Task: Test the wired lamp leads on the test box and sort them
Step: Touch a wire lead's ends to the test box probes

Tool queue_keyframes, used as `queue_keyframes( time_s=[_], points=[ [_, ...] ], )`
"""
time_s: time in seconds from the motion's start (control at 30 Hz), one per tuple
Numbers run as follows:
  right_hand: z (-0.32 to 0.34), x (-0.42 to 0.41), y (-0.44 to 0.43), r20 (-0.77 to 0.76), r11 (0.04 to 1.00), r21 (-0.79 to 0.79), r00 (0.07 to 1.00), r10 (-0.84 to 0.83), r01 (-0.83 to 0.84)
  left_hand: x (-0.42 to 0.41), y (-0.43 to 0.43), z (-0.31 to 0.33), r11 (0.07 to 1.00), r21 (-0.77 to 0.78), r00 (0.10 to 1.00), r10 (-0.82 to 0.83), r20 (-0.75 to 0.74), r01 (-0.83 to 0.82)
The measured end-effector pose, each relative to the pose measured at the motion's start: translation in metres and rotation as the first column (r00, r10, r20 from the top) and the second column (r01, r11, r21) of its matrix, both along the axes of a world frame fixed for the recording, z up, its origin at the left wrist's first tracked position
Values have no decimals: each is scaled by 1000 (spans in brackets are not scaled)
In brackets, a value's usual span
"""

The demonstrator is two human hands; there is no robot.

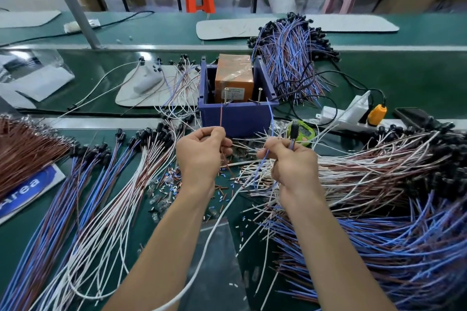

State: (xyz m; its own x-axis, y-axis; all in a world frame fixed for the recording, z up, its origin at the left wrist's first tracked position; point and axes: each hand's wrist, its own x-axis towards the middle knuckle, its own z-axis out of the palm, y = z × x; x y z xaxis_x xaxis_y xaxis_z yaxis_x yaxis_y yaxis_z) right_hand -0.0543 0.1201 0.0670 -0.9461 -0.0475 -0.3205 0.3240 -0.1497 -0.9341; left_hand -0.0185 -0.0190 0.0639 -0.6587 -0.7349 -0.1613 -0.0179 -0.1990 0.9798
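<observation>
Head view: both hands work just in front of the box. The left hand pinches the red lead between thumb and fingers, its tip raised to the foot of the left screw. The right hand is curled round the blue lead, which arcs up toward the right screw, and the black lamp stands up out of the same fist. Whether either bare tip actually touches its screw is too fine to tell.

To do this step well, I'd press both tips on the metal at once, keep them apart from each other, and turn the lamp toward the eye — a flicker deserves a second touch. A good one likely belongs with the combed rows on the left, not the tangled heap on the right.
</observation>
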Motion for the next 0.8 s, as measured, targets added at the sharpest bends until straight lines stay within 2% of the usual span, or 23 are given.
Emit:
queue_keyframes(
  time_s=[0.27, 0.8],
  points=[
    [-7, -2, 0, -22, 1000, 11, 1000, -6, 6, -12, -4, -3, 1000, -20, 999, 24, 29, -24],
    [-4, 0, 0, -64, 999, 33, 998, 19, -17, -19, -5, -4, 996, -81, 999, -27, 26, 29]
  ],
)
